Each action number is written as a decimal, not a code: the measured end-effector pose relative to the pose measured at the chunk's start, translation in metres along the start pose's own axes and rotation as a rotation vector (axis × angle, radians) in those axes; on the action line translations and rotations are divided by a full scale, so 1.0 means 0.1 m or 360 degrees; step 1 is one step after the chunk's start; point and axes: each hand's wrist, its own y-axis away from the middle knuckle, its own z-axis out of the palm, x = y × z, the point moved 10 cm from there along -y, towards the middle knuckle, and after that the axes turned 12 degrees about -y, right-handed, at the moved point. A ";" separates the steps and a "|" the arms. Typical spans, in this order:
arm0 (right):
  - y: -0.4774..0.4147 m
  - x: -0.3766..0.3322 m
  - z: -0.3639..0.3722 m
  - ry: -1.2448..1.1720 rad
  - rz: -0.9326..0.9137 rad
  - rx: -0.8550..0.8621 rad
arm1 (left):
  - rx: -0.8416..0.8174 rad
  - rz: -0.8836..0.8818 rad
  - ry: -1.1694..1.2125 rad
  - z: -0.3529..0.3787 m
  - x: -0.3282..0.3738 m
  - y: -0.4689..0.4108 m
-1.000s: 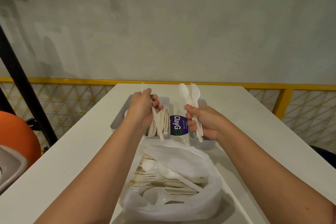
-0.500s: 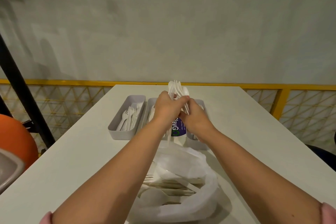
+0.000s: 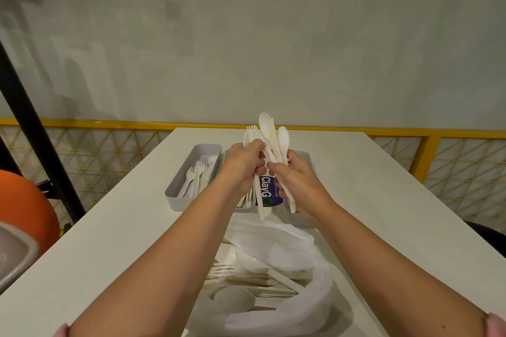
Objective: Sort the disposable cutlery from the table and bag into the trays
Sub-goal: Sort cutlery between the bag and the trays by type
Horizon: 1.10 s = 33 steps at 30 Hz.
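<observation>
Cutlery (image 3: 271,142) bundle now splitting: left hand (image 3: 243,167) pinches forks (image 3: 253,133), right hand (image 3: 298,183) grips spoons (image 3: 282,136); tray (image 3: 178,202) left of both.

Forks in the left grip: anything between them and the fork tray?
Nothing visible. The forks in the left grip are held up, and the fork tray sits open-topped just left of and below them. The bag lies nearer the person, off that path.

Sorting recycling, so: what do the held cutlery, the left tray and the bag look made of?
Cutlery: seemingly plastic, off-white, smooth with faint sheen. Tray: probably rigid grey plastic, matte walls. Bag: thin translucent white plastic film, crumpled, contents showing through.
</observation>
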 end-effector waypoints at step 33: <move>-0.08 -0.06 0.19 0.0325 -0.0167 0.0040 | 0.0019 -0.0091 -0.0122 -0.06 -0.10 -0.07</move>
